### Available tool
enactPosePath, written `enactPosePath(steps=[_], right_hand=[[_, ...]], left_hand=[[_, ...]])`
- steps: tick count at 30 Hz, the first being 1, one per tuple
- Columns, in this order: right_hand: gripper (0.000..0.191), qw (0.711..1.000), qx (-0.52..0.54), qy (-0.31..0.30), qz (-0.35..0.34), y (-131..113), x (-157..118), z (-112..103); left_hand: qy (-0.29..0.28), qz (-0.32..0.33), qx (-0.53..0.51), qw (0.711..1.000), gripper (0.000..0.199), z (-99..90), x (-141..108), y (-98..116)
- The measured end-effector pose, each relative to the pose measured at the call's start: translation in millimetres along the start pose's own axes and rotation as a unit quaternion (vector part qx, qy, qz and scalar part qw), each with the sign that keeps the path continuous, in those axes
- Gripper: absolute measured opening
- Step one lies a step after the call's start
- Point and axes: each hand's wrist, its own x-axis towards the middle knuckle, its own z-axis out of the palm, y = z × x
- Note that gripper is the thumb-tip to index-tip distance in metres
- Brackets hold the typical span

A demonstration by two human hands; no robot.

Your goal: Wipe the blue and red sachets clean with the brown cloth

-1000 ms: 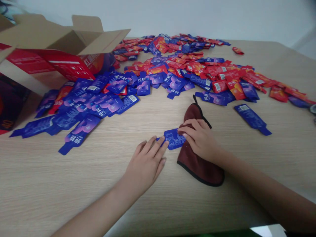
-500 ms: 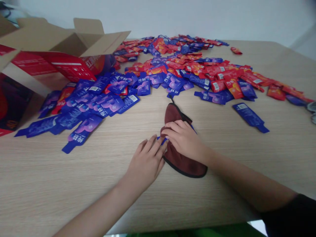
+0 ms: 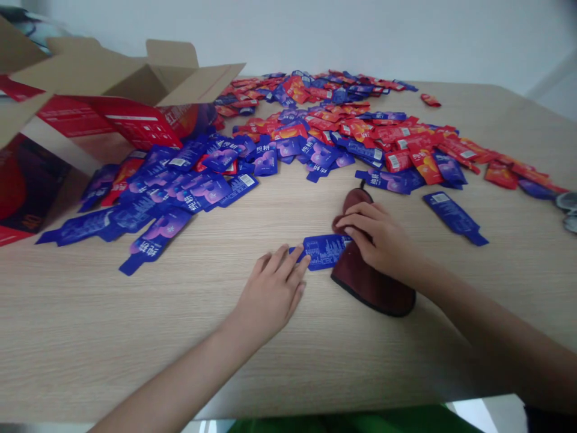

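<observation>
One table (image 3: 180, 349) bears open cardboard packaging (image 3: 90, 69), box count unclear, and red and blue packets (image 3: 315, 126) too many to count. One brown cloth (image 3: 378, 285) is pinched by the right hand's (image 3: 383, 237) bunched fingers. The left hand's (image 3: 270, 288) fingers, slightly apart, press one flat blue packet (image 3: 324, 251) beside the cloth.

Purple-blue sachets (image 3: 161, 233) bore "纯" in white, second character blurred. "40" stood low on the dark panel (image 3: 29, 186) at far left; "红" led a blurred line on the carton (image 3: 180, 120). Blue sachet (image 3: 324, 251) at front centre carried white fine print, too small to read.
</observation>
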Motion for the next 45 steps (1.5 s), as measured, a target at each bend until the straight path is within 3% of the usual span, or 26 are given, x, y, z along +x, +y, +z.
enactPosePath(steps=[3,5,8,12,15,20,23,25,28,34,36,39,42,45], right_hand=[[0.024,0.998,0.009,-0.025,-0.057,-27.8,8.9,18.3],[0.023,0.997,-0.006,-0.051,-0.064,-33.1,5.3,29.2],[0.022,0.998,0.0,-0.047,-0.034,-15.2,-10.5,30.3],[0.02,0.999,0.022,-0.031,0.012,26.6,-31.3,9.0],[0.019,0.999,0.004,-0.047,0.023,35.0,-33.0,-6.4],[0.02,0.999,0.03,-0.019,-0.031,-9.2,-11.9,-3.9],[0.023,0.991,0.024,-0.078,-0.105,-34.8,-3.5,12.1],[0.024,0.987,0.008,-0.105,-0.119,-38.7,-6.4,20.2],[0.025,0.992,0.003,-0.096,-0.082,-23.9,-22.1,17.7],[0.022,0.997,0.019,-0.075,-0.012,18.0,-45.1,-16.9],[0.021,0.999,0.022,-0.045,-0.013,12.0,-37.9,-18.8],[0.024,0.998,0.036,-0.024,-0.053,-17.1,-17.9,-5.1],[0.023,0.99,0.031,-0.083,-0.112,-45.3,-4.0,15.9],[0.024,0.988,0.02,-0.116,-0.103,-45.4,-9.8,23.0]], left_hand=[[0.001,-0.005,0.004,1.0,0.046,0.0,-0.8,0.3],[0.0,-0.006,0.003,1.0,0.047,-0.2,-1.0,-0.6],[-0.009,0.0,-0.006,1.0,0.047,-1.4,-0.8,-2.7],[-0.017,0.001,-0.02,1.0,0.046,-4.2,0.5,-4.7],[-0.021,0.003,-0.028,0.999,0.045,-6.3,1.3,-4.8],[-0.021,0.002,-0.029,0.999,0.045,-8.4,0.9,-3.8],[-0.02,0.001,-0.026,0.999,0.044,-8.1,0.5,-3.3],[-0.02,0.002,-0.024,1.0,0.043,-7.6,0.4,-3.4],[-0.014,0.001,-0.022,1.0,0.045,-6.7,0.5,-4.2],[-0.011,0.003,-0.018,1.0,0.045,-4.9,-0.4,-4.8],[-0.008,0.002,-0.018,1.0,0.044,-4.9,-0.6,-4.1],[-0.01,0.001,-0.017,1.0,0.042,-5.7,-0.3,-3.4],[-0.018,0.003,-0.013,1.0,0.038,-6.4,-0.1,-3.6],[-0.02,0.003,-0.01,1.0,0.039,-6.3,-0.4,-4.3]])
